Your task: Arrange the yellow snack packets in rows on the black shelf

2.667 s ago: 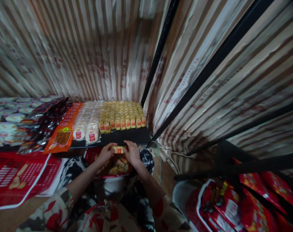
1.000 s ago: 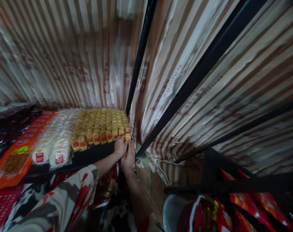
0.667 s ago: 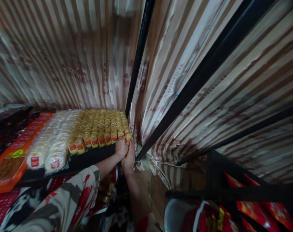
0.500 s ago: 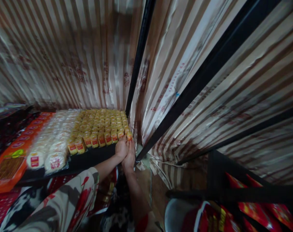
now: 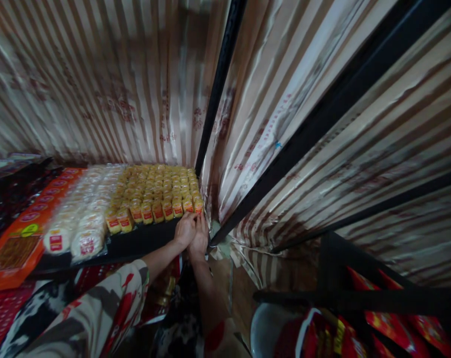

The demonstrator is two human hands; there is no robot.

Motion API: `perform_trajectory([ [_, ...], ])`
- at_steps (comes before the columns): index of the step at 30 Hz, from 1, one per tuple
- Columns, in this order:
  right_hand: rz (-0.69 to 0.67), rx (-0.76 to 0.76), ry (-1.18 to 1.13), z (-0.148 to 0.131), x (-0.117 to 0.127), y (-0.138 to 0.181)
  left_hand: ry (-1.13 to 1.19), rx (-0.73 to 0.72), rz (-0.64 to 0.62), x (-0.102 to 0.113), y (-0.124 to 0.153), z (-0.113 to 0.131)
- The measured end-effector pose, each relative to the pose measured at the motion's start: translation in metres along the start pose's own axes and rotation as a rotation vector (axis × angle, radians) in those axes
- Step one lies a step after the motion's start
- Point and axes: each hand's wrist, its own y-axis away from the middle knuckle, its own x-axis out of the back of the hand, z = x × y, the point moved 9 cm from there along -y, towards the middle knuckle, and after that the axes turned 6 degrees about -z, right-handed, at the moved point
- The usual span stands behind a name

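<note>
Small yellow wrapped cakes [image 5: 157, 211] with red labels stand in tight rows on a black shelf [image 5: 145, 237]. My left hand [image 5: 186, 231] and my right hand [image 5: 199, 239] meet side by side at the front right corner of these rows. The fingers of both are bent and pressed together, with the fingertips against the lower front of the corner cake [image 5: 198, 205]. Anything between the fingers is hidden. Left of the yellow cakes lie rows of round white wrapped cakes [image 5: 88, 241], and beyond them orange snack packs [image 5: 13, 253].
A dark upright post [image 5: 218, 89] and a thick slanted bar [image 5: 303, 139] stand close to my right, before striped plastic sheeting [image 5: 136, 79]. Red packets [image 5: 393, 323] sit in a dark rack at lower right. Red baskets [image 5: 15, 311] are below the shelf.
Both hands have drawn slightly down and back from the corner cake, so more of its front shows. They stay together. The view has shifted a little.
</note>
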Motion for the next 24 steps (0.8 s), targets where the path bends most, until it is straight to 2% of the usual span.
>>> perform_trajectory([
  [7, 0.022, 0.021, 0.077, -0.018, 0.010, 0.006, 0.013, -0.029, 0.026, 0.004, 0.028, -0.003],
  [11, 0.098, 0.045, 0.091, -0.030, 0.022, 0.012, 0.024, -0.029, 0.046, 0.006, 0.055, -0.017],
  [14, 0.141, 0.095, 0.059, -0.046, 0.024, 0.028, 0.050, -0.065, 0.078, 0.010, 0.083, -0.026],
  [19, 0.022, 0.180, -0.095, -0.075, -0.007, 0.076, 0.071, -0.085, 0.043, 0.010, 0.136, -0.055],
  [22, -0.121, 0.212, -0.152, -0.092, -0.038, 0.104, 0.040, -0.004, -0.026, 0.010, 0.160, -0.095],
  [24, -0.210, 0.245, -0.162, -0.104, -0.059, 0.118, -0.012, 0.117, -0.091, 0.011, 0.172, -0.133],
])
